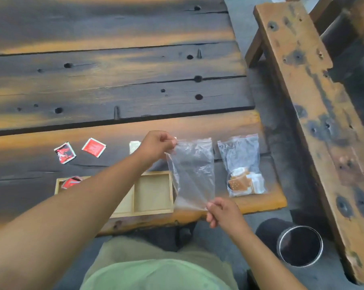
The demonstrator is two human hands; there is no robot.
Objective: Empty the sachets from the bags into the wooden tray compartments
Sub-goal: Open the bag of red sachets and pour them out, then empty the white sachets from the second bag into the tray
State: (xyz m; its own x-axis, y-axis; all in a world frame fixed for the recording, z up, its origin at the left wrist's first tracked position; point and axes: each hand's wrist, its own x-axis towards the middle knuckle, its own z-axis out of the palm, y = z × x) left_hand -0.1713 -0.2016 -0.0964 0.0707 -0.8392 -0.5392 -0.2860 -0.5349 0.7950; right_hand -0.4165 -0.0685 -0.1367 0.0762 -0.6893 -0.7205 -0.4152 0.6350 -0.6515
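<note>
I hold a clear, empty-looking zip bag (194,172) above the right end of the wooden tray (153,210). My left hand (158,146) pinches its top zip edge, and my right hand (221,212) pinches its bottom corner. Red sachets (71,182) lie in the tray's left compartment, partly hidden by my left forearm. The right compartment looks empty. A second clear bag (242,164) with brown and white sachets lies on the table to the right. Two red sachets (65,152) (93,147) and a pale sachet (134,146) lie loose behind the tray.
The dark plank table (114,80) stretches away in front. Its near right corner ends just past the second bag. A wooden bench (315,114) runs along the right. A metal cup (300,245) stands on the floor near my right knee.
</note>
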